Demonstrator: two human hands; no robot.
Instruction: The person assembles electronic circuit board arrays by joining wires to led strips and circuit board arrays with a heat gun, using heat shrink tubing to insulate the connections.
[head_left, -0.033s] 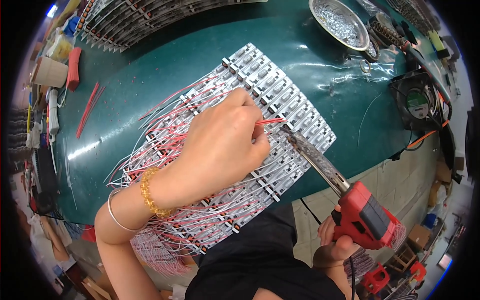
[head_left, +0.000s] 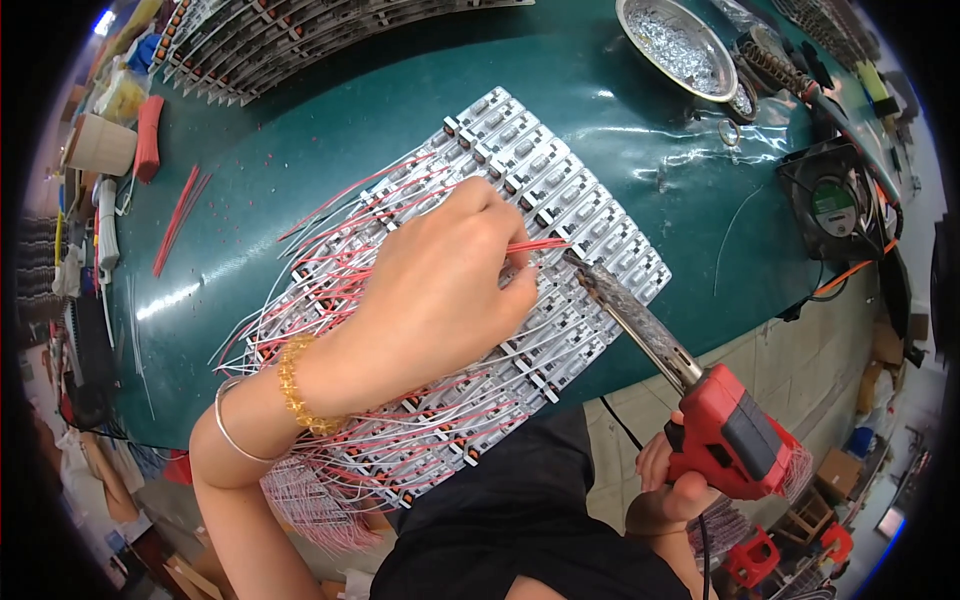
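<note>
My left hand [head_left: 440, 300] rests on a row of white strip boards [head_left: 590, 215] laid side by side on the green table [head_left: 350, 130]. Its fingertips pinch a thin red wire [head_left: 540, 243] against a board. Many red and white wires [head_left: 330, 270] run off the boards toward me. My right hand [head_left: 660, 490], low at the table's near edge, grips a red soldering gun [head_left: 725, 435]. The gun's metal tip [head_left: 572, 260] touches the boards right beside the pinched wire's end.
A metal bowl of solder scraps [head_left: 675, 40] and a coiled iron stand [head_left: 770, 60] sit at the back right, with a small black fan [head_left: 835, 200] further right. More strip boards [head_left: 300, 40] lie at the back left. Loose red wires [head_left: 180, 215] and a paper cup [head_left: 100, 145] are at the left.
</note>
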